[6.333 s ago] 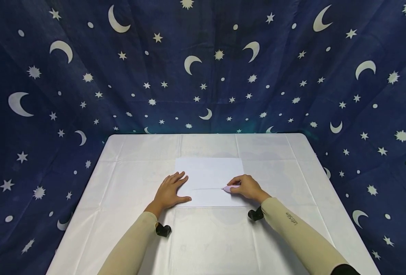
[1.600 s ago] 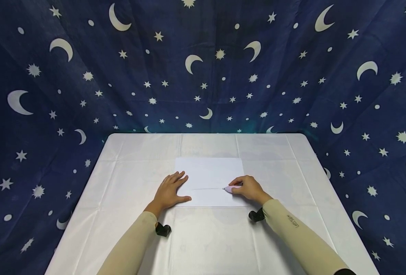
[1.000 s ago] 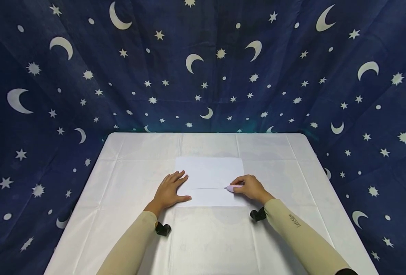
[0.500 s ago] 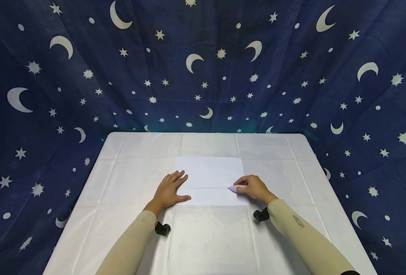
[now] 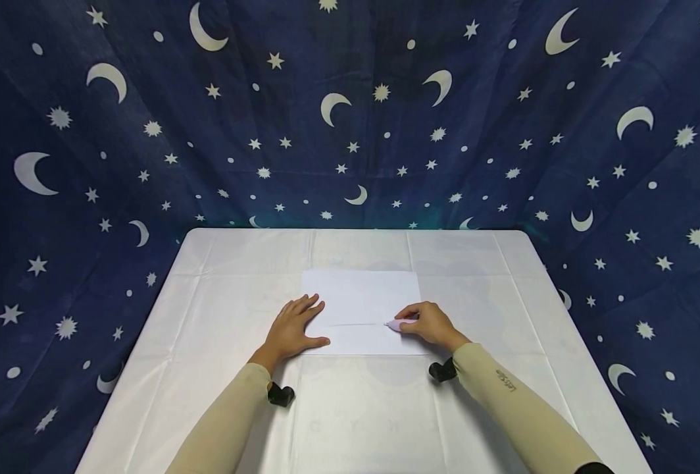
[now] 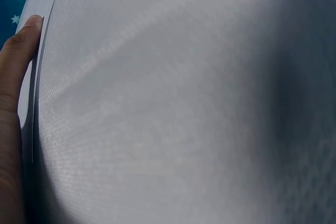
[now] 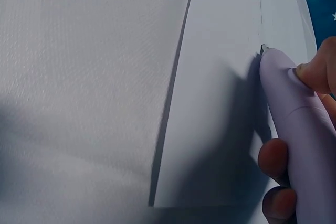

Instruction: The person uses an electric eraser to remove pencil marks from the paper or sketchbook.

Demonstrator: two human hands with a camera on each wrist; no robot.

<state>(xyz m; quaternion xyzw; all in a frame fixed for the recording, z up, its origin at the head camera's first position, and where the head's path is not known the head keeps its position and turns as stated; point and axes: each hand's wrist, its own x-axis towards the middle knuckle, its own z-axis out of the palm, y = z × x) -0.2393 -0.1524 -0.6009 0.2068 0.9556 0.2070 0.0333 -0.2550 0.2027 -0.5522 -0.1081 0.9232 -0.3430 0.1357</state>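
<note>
A white sheet of paper (image 5: 362, 296) lies flat on the table, with a thin straight line running across its lower half. My left hand (image 5: 291, 329) rests spread over the sheet's left edge, thumb and fingers extended. In the left wrist view only the thumb (image 6: 20, 59) shows, lying on the paper. My right hand (image 5: 433, 324) grips a lilac utility knife (image 7: 294, 103), thumb on its slider and fingers curled underneath. Its small metal tip (image 7: 265, 48) points left and meets the right end of the line. Whether the line is a full cut cannot be seen.
The table (image 5: 237, 263) wears a white cloth with fold creases. Behind and around it hangs a dark blue curtain (image 5: 291, 118) printed with moons and stars. A black wrist camera (image 5: 281, 395) sits at the left wrist, another black camera (image 5: 442, 370) at the right.
Over the earlier frames my right hand slides slightly right along the line with the knife; since half a second ago it has shifted back left a little. The left hand stays put.
</note>
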